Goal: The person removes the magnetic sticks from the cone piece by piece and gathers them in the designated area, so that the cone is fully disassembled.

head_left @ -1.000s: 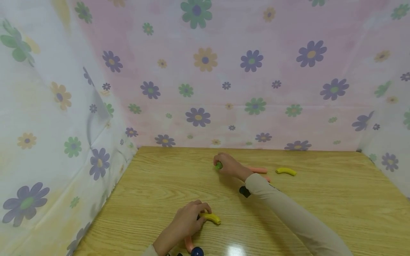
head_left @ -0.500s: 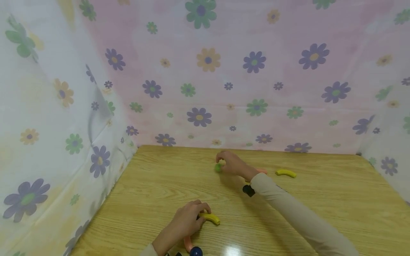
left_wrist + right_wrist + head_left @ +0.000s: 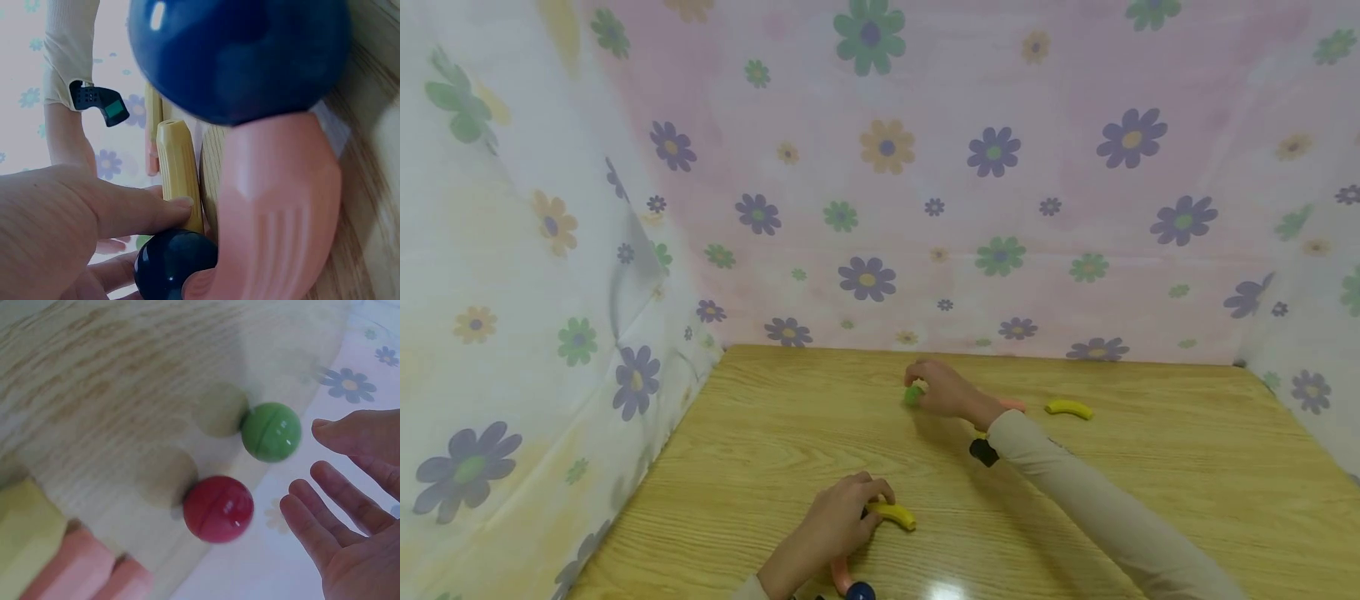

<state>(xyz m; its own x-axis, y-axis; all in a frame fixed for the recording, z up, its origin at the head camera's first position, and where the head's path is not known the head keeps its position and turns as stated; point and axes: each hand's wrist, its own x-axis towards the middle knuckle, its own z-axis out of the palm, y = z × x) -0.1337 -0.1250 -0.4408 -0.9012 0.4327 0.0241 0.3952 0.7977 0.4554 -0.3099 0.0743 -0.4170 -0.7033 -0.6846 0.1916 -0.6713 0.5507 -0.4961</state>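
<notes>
My left hand (image 3: 841, 515) pinches a yellow curved piece (image 3: 178, 162) between thumb and fingers, low in the middle of the head view. In the left wrist view, a dark blue ball (image 3: 169, 265) lies at the yellow piece's lower end. A pink curved piece (image 3: 275, 206) runs from that ball to a larger-looking dark blue ball (image 3: 244, 50). My right hand (image 3: 946, 390) is over the far part of the table, its fingers spread. A green ball (image 3: 271, 432) lies just off its fingertips in the right wrist view, with a red ball (image 3: 219, 509) beside it.
Another yellow curved piece (image 3: 1069, 408) lies at the back right of the wooden table (image 3: 760, 417). Pink pieces (image 3: 1012, 405) are partly hidden behind my right wrist, which carries a black device (image 3: 983, 452). Flowered cloth (image 3: 925, 167) encloses the back and sides.
The fingers of my right hand have parted from the green ball, and that hand has shifted slightly right. My left hand keeps its grip on the yellow piece.
</notes>
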